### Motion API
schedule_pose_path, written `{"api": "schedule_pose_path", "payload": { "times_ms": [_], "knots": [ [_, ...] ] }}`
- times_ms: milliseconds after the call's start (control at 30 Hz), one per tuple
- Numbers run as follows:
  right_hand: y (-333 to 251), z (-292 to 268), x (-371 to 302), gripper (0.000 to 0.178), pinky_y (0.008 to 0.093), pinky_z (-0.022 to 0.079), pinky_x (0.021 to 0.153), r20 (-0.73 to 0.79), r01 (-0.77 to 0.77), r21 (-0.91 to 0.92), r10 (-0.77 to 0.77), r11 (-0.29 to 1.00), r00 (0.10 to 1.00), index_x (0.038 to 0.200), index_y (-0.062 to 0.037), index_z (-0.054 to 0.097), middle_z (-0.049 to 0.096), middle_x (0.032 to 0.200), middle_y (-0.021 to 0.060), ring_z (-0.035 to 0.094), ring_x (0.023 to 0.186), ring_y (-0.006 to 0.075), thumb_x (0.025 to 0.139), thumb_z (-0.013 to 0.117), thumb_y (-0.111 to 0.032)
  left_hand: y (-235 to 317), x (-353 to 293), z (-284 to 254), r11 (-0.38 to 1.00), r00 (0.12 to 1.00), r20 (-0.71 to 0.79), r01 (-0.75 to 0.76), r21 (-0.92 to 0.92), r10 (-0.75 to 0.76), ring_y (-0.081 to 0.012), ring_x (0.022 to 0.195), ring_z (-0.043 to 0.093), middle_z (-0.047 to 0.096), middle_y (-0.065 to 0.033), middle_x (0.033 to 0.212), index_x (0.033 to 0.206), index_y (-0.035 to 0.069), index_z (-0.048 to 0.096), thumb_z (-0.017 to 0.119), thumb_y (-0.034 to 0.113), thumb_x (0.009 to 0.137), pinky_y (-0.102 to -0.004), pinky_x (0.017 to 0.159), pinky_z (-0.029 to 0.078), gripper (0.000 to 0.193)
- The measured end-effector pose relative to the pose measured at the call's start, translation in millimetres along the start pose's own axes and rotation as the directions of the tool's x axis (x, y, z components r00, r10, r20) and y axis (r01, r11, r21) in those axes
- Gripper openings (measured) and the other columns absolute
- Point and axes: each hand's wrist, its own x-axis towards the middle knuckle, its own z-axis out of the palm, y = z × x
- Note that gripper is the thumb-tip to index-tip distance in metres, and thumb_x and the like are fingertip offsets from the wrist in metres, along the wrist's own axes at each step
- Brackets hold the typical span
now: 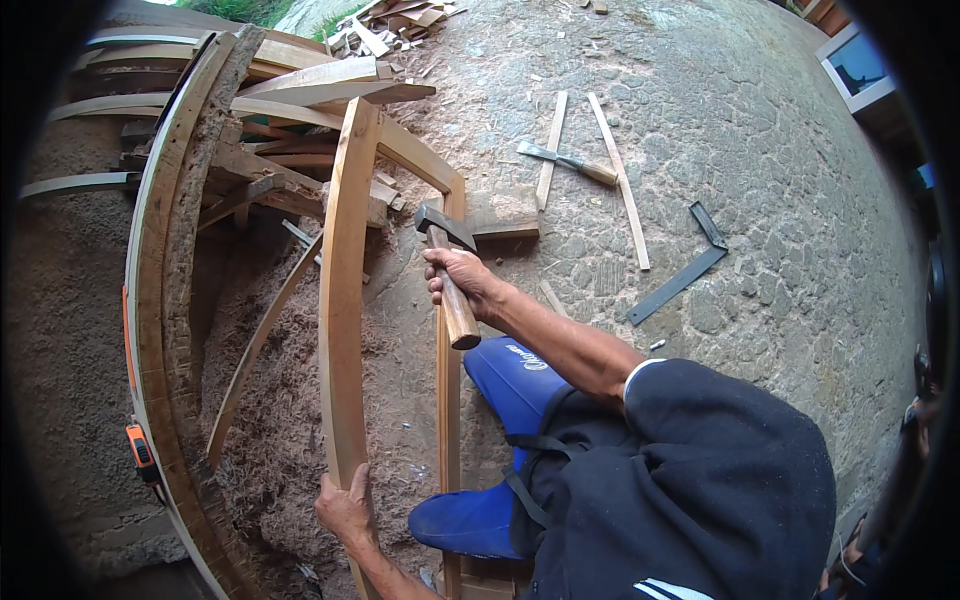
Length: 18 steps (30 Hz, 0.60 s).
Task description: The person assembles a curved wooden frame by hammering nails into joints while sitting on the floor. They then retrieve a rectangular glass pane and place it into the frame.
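Head view: right hand (465, 277) clutches the hammer (458, 312) near its head, seemingly for control; left hand (346, 506), toward seven o'clock, clasps the wooden frame (342, 280), likely steadying it.

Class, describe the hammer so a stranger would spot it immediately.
Start at the wooden frame, left of centre. Just below its upper right corner, the right hand grips the hammer. Its dark, blocky metal head sets it apart from the frame's bare timber.

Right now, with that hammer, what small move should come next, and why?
Probably a light tap on the frame: the right grip holds the hammer close to its head, which suits short strokes, while the left grip holds the frame.
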Motion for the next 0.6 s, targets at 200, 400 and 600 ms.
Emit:
{"api": "schedule_pose_path", "payload": {
  "times_ms": [200, 400, 600],
  "knots": [
    [10, 10, 4, 0.022, 0.0265, 0.056, 0.046, 0.011, 0.016, 0.003, -0.016, 1.0, 1.0, 0.104, -0.0121, 0.045, 0.055, 0.078, 0.0, 0.056, 0.056, 0.0065, 0.099, 0.064, -0.022, -12, 23, -2, 0.999, 0.998, 0.064, 0.02, -0.047, -0.017, -0.0346, 0.079, 0.072, 0.074, -0.0168, 0.084, 0.099, 0.002, 0.073, 0.084, 0.048, 0.076, -0.043, 0.07, 0.054, 0.053],
    [17, -10, 2, 0.024, 0.0262, 0.055, 0.046, 0.026, 0.02, -0.077, -0.018, 0.997, 0.999, 0.103, -0.0129, 0.044, 0.053, 0.079, -0.0001, 0.055, 0.057, 0.0067, 0.098, 0.065, -0.023, -23, 34, 4, 0.997, 0.998, 0.061, 0.003, -0.072, 0.002, -0.0369, 0.077, 0.071, 0.073, -0.018, 0.082, 0.096, 0.002, 0.073, 0.085, 0.05, 0.073, -0.0453, 0.069, 0.053, 0.055],
    [13, -84, -7, 0.03, 0.03, 0.055, 0.045, -0.139, -0.08, -0.376, 0.029, 0.923, 0.99, 0.105, -0.0087, 0.043, 0.05, 0.076, 0.0013, 0.054, 0.055, 0.0094, 0.095, 0.066, -0.025, -30, 39, 6, 0.998, 0.998, 0.063, 0.014, -0.064, -0.01, -0.0389, 0.079, 0.07, 0.073, -0.0191, 0.084, 0.099, 0.004, 0.072, 0.085, 0.051, 0.073, -0.0465, 0.07, 0.052, 0.056]
  ]
}}
